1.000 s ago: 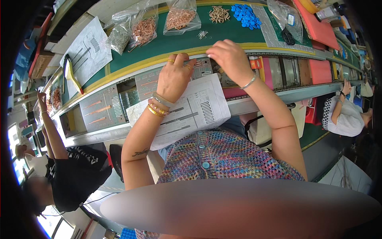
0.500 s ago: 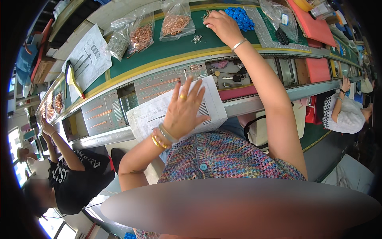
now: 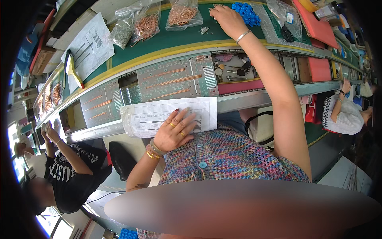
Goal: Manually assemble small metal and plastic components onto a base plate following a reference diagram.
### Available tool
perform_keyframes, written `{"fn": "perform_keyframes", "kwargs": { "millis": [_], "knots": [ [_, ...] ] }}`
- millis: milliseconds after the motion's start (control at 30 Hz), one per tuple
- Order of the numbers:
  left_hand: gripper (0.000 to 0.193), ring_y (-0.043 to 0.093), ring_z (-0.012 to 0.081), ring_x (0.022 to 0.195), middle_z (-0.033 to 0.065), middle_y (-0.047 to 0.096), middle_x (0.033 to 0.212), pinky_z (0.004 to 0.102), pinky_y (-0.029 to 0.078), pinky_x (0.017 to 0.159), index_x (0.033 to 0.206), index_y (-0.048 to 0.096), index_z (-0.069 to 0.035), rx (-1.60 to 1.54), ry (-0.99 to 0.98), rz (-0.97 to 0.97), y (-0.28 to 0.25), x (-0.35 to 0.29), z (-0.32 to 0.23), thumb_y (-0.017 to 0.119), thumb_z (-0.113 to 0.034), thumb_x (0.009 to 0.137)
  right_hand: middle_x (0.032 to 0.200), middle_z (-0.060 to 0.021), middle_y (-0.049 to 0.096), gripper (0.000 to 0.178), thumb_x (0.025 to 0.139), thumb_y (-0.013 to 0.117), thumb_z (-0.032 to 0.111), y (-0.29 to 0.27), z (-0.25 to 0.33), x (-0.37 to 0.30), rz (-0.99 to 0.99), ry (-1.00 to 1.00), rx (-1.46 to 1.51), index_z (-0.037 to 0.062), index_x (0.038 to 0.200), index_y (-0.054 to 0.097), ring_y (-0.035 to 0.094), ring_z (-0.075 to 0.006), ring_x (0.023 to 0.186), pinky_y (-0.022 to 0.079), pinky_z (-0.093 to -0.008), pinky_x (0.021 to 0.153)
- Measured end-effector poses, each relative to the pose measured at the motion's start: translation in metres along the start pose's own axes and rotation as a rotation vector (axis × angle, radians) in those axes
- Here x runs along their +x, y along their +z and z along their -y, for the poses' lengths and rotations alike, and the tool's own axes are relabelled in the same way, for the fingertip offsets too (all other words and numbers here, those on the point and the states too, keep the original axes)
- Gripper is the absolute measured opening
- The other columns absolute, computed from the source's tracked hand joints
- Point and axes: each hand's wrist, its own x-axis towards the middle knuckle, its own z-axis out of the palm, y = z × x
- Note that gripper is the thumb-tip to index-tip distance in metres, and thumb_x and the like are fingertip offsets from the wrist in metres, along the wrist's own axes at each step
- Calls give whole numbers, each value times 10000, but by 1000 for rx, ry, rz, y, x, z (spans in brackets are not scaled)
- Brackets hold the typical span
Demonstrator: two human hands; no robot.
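My left hand [image 3: 174,130] lies flat with its fingers stretched over a printed circuit drawing [image 3: 149,119], a white sheet on the near edge of the rail and partly over my front. Beyond the sheet lies a grey-brown circuit board [image 3: 163,85] with long copper strips on it. Far off, my right hand [image 3: 229,23] reaches across the green bench, fingers bent together at a small pile of tiny copper-coloured parts [image 3: 215,7]. What its fingertips hold, if anything, is hidden. Right beside that hand is a heap of blue pieces [image 3: 247,15].
Bags of copper pieces [image 3: 182,15] and a bag of silvery parts [image 3: 121,34] stand along the bench's far side. A second board [image 3: 99,104] lies to the left. Keys [image 3: 240,71] sit in the rail gap. Co-workers' hands [image 3: 51,133] are at the left.
My left hand has come down onto the sheet, which has shifted nearer and uncovered more of the board. My right hand stays by the small pile.
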Motion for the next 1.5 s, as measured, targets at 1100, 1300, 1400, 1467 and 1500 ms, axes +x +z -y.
{"fn": "perform_keyframes", "kwargs": {
  "millis": [1100,1300,1400,1467,1500],
  "knots": [
    [559,525,240,1075,33,587,1124,496,247,1059,1155,584,-137,236,-545,-412,-8,-19,19,749,-361,671,848,-57,594,106,782,632,37,-77,157,-130,21,361,737,64,885,630,586,-250,797,483,-340,684],
    [502,550,225,1027,24,606,1078,483,259,1055,1147,594,-136,245,-536,-457,-6,-19,20,711,-342,705,854,-64,587,134,783,612,2,-83,156,-128,55,316,704,58,902,637,580,-249,806,482,-340,694],
    [485,550,237,1030,38,605,1080,481,263,1052,1145,596,-126,244,-525,-468,-4,-20,20,691,-336,718,850,-62,591,141,778,615,-3,-84,156,-129,62,308,680,57,904,633,580,-248,793,481,-335,692],
    [483,545,249,1045,52,599,1093,482,263,1050,1146,594,-115,242,-515,-468,-2,-20,21,678,-338,726,842,-60,593,142,772,623,0,-84,158,-130,69,316,671,57,901,627,581,-249,781,481,-332,690],
    [482,548,249,1040,53,600,1088,480,264,1050,1145,594,-114,248,-514,-467,-2,-20,22,677,-335,725,828,-58,597,137,766,636,9,-83,161,-131,70,429,759,56,893,618,582,-248,770,480,-330,686]
  ]
}}
